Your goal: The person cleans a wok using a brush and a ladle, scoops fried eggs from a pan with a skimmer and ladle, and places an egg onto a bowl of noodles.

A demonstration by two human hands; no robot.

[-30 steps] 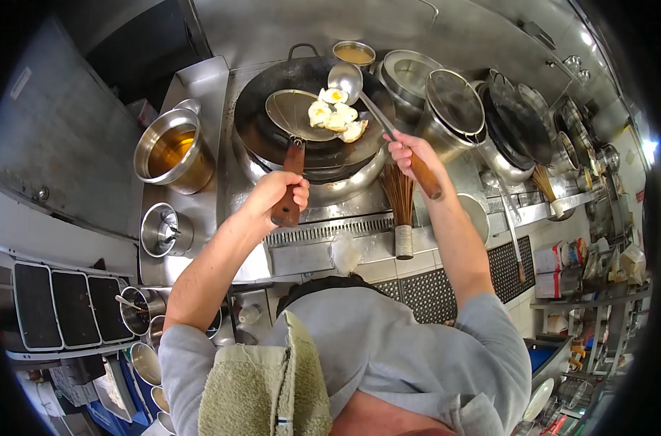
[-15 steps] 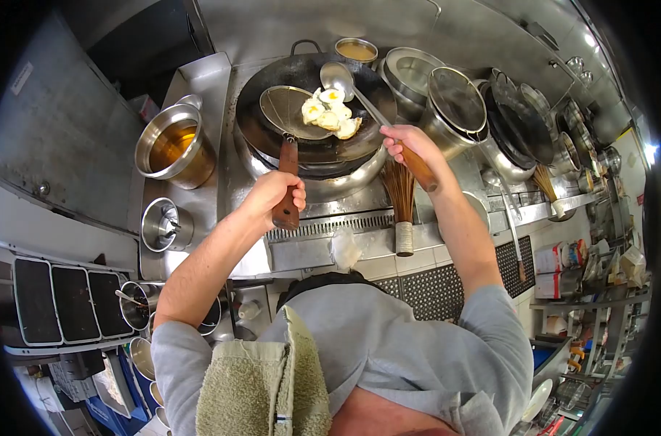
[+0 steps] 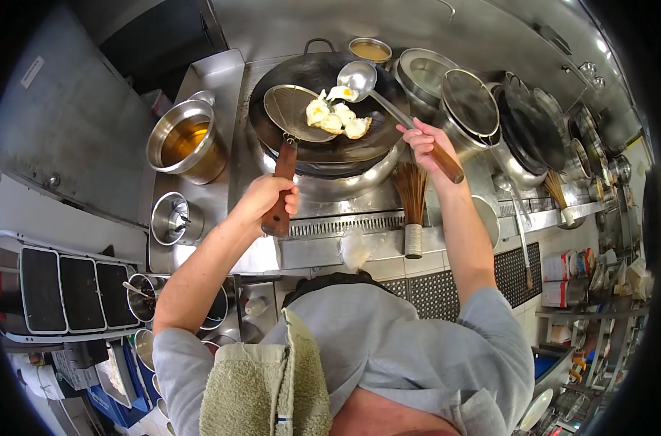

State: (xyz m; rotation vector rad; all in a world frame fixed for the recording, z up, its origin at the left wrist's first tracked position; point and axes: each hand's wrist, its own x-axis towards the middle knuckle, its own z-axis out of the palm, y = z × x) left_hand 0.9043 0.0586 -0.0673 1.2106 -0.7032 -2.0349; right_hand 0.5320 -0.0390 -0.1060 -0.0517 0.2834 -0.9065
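I worked in a kitchen, seemingly a restaurant's: a large wok point(image 3: 299, 73) sat on a steel stove point(image 3: 323, 209), with a metal pot point(image 3: 209, 168) of amber liquid, a stiff brush point(image 3: 412, 207) and crowded shelves point(image 3: 595, 314) around me.

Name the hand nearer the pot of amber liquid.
Left. The left hand, on the strainer handle, is right of the pot; the right hand, on the ladle handle, is farther right, beyond the wok.

White-and-yellow eggs point(image 3: 341, 115) show at twelve o'clock, with amber liquid point(image 3: 182, 147) at ten, a brown ladle handle point(image 3: 447, 164) at two, a black dotted mat point(image 3: 439, 292) at four and an olive-green towel point(image 3: 243, 392) at seven.
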